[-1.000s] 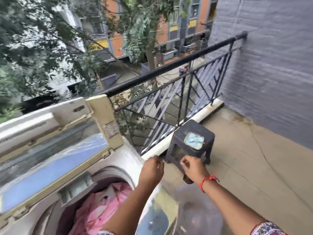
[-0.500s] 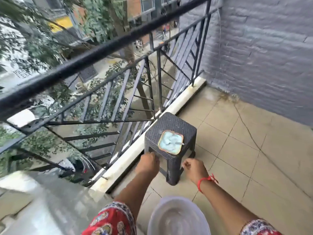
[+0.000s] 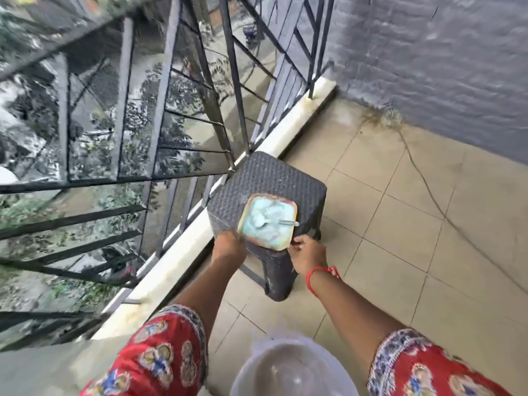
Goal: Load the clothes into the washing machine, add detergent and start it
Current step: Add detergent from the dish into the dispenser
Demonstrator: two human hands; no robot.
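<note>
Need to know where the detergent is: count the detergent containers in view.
1: the detergent tub on the stool by the railing; both hands reach its near edge. Others may lie outside view.

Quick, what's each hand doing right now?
Left hand: at the near-left edge of the tub on the stool; grip cannot be told.
Right hand: at the tub's near-right corner, fingers curled; grip cannot be told.

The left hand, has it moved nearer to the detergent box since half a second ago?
Yes. The left hand has moved forward to the detergent box's near-left edge on the stool; earlier it hung short of the stool.
</note>
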